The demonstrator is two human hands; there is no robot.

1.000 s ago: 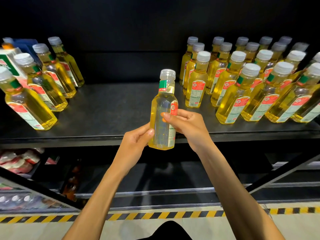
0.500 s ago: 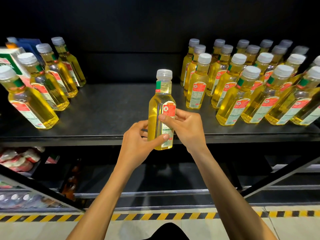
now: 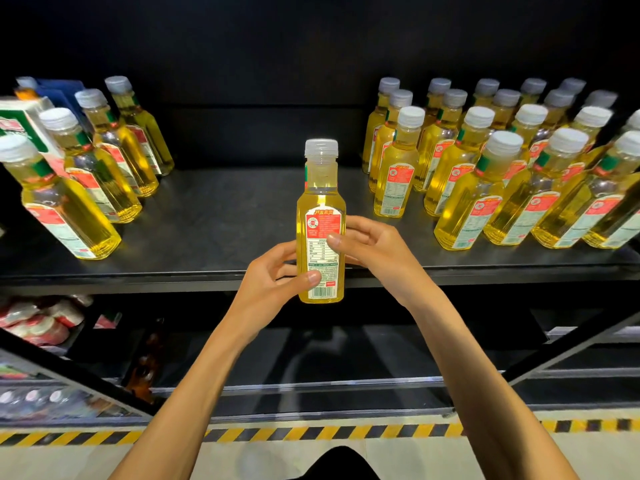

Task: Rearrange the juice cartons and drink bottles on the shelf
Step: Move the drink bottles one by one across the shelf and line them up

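Bottle (image 3: pixel 320 223) held upright in mid-air, just in front of shelf (image 3: pixel 225 216) edge, level with the bare middle strip, label toward camera. Pinched low by left hand (image 3: pixel 273 282), thumb (image 3: pixel 313 277) across the lower label. Pinched higher by right hand (image 3: pixel 374 247), one fingertip (image 3: pixel 334 239) on the label, remaining fingers curled behind.

Likely faults, as judged from this position:

1. Slip. Cause: smooth wall and glossy label under fingertip contact only, plus release of one hand before a full wrap by the other. Result: drop onto shelf lip or floor. Secure a full wrap before letting go.

2. Topple on set-down. Cause: tall narrow body, base landed on the lip or at a tilt. Place well behind the edge, base flat.

3. Knock-on. Cause: right block (image 3: pixel 485 174) closely packed; left row (image 3: pixel 100 161) tight beside carton (image 3: pixel 24 123); wide knuckles or forearm on entry. Result: neighbour tipped, possible chain fall. Approach through the open middle, base first.

4. Facing error. Compare label direction with neighbours before release.
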